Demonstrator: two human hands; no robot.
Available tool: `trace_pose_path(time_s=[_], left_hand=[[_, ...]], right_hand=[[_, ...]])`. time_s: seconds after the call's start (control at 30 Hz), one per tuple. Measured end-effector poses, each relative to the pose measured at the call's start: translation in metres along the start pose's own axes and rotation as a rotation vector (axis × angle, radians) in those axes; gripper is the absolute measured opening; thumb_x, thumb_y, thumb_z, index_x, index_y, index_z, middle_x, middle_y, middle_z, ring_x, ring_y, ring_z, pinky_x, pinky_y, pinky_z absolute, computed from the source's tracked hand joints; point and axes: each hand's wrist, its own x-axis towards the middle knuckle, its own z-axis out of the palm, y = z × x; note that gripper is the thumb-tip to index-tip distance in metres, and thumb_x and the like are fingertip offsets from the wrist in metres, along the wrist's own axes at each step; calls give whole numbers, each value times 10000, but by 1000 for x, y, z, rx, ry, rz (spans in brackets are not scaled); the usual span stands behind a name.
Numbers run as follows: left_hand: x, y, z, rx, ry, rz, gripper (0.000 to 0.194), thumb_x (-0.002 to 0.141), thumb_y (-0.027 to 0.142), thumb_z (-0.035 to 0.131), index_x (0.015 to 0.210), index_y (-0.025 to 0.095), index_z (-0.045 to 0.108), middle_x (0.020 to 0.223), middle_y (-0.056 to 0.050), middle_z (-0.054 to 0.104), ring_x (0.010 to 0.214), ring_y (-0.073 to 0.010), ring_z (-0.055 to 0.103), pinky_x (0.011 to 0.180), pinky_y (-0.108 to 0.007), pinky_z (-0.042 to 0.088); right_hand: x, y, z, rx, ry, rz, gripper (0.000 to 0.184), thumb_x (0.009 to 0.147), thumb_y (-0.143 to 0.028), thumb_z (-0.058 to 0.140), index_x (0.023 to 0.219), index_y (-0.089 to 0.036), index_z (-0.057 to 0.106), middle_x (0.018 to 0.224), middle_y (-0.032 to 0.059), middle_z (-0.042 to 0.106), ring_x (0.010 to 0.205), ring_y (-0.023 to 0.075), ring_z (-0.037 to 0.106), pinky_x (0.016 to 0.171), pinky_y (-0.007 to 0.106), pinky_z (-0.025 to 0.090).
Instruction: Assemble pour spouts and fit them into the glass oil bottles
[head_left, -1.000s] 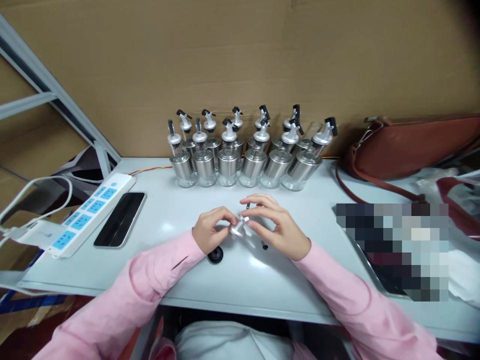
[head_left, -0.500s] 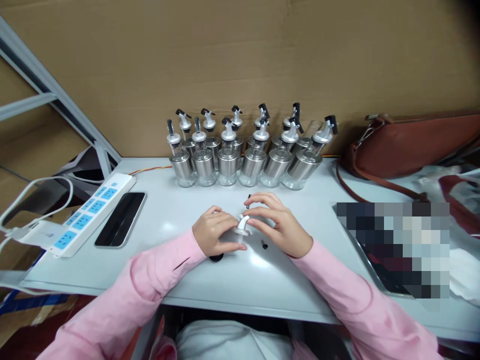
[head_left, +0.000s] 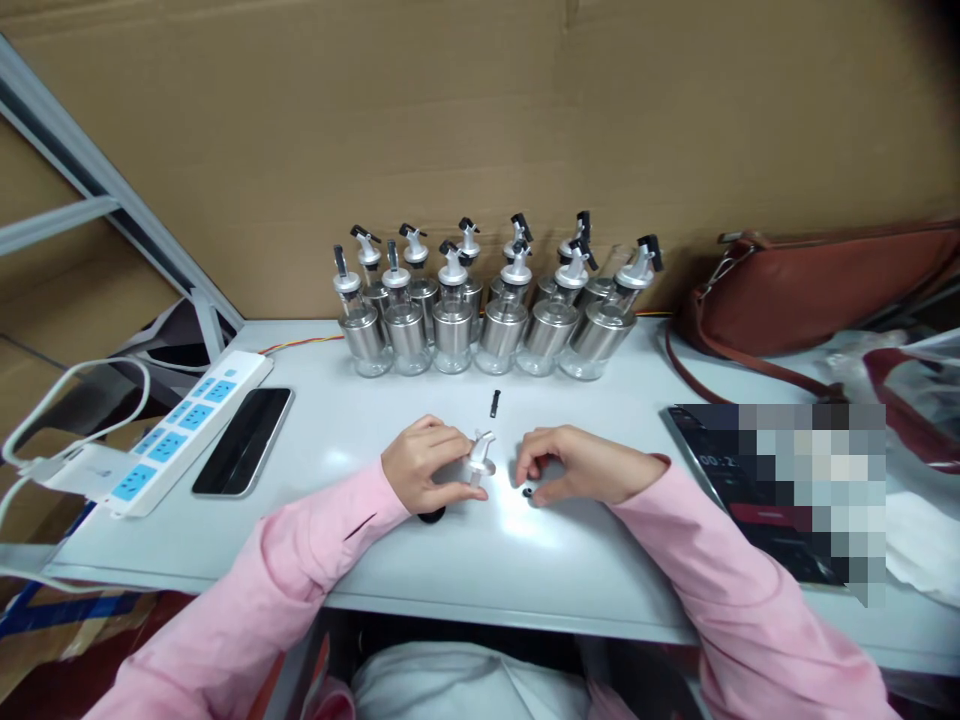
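My left hand (head_left: 426, 467) is closed around a small silver pourer cap (head_left: 480, 462), holding it upright on the white table (head_left: 360, 560). My right hand (head_left: 581, 468) rests just to its right, fingers pinched on a tiny black part (head_left: 527, 493) lying on the table. A short black stick-like piece (head_left: 494, 403) lies loose farther back, between my hands and the bottles. A black round cap (head_left: 431, 515) peeks out under my left wrist.
Several steel-and-glass dispenser bottles (head_left: 454, 330) stand in rows against the cardboard wall. A phone (head_left: 241, 440) and a white power strip (head_left: 180, 425) lie at the left. A brown leather bag (head_left: 810, 290) and a dark tablet (head_left: 720, 470) sit at the right.
My right hand left the pourer cap and dropped down-right onto the tiny black part. The black stick piece it held now lies on the table. My left hand kept the cap.
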Motion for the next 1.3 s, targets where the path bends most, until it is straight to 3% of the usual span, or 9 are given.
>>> trace_pose_path(time_s=[0.17, 0.27, 0.4, 0.57, 0.73, 0.87, 1.13, 1.3], left_hand=[[0, 1, -1, 18, 1, -6, 398, 821, 530, 476, 796, 141, 560, 656, -42, 608, 617, -142, 565, 645, -273, 420], [1, 1, -1, 16, 13, -1, 382, 819, 518, 487, 806, 143, 556, 666, -43, 611, 624, -143, 566, 648, -272, 425], [1, 2, -1, -1, 37, 21, 354, 823, 492, 500, 819, 141, 547, 668, -43, 609, 629, -145, 571, 640, -271, 422], [1, 3, -1, 2, 48, 34, 358, 824, 497, 493, 827, 142, 541, 662, -36, 602, 621, -142, 564, 638, -268, 424], [0, 2, -1, -3, 45, 40, 357, 826, 483, 501, 822, 127, 533, 650, -37, 588, 603, -144, 551, 625, -274, 418], [0, 2, 0, -14, 31, 45, 362, 830, 481, 495, 831, 121, 529, 649, -40, 585, 605, -146, 550, 627, -274, 417], [0, 3, 0, -29, 8, 40, 378, 838, 498, 468, 820, 126, 531, 660, -49, 599, 619, -149, 560, 632, -277, 423], [1, 3, 0, -11, 45, 54, 358, 836, 485, 481, 828, 129, 516, 650, -46, 586, 609, -150, 544, 621, -280, 430]], right_hand=[[2, -5, 1, 105, 69, 64, 72, 669, -188, 647, 728, -146, 647, 706, 15, 612, 663, 128, 545, 658, 276, 451], [3, -13, 1, 288, 209, 71, 87, 681, -202, 623, 742, -144, 605, 757, 39, 650, 698, 139, 585, 689, 291, 464], [6, -24, 6, 573, 414, -22, 105, 670, -210, 647, 734, -158, 582, 725, 19, 646, 683, 126, 608, 686, 277, 482], [10, -28, 13, 647, 580, -63, 122, 680, -230, 669, 782, -164, 664, 722, 11, 630, 617, 94, 562, 613, 247, 469], [15, -27, 16, 744, 606, -33, 251, 637, -231, 713, 874, -183, 645, 686, -15, 621, 550, 83, 548, 555, 240, 470], [16, -27, 19, 751, 606, -16, 134, 620, -202, 722, 714, -167, 633, 605, -23, 610, 547, 86, 556, 550, 227, 451], [17, -27, 20, 687, 622, -65, 96, 614, -177, 729, 700, -174, 685, 676, 8, 633, 647, 114, 549, 609, 256, 416], [18, -26, 23, 1011, 459, -45, 397, 642, -287, 736, 1020, -218, 636, 741, -7, 596, 581, 83, 501, 570, 245, 384]])
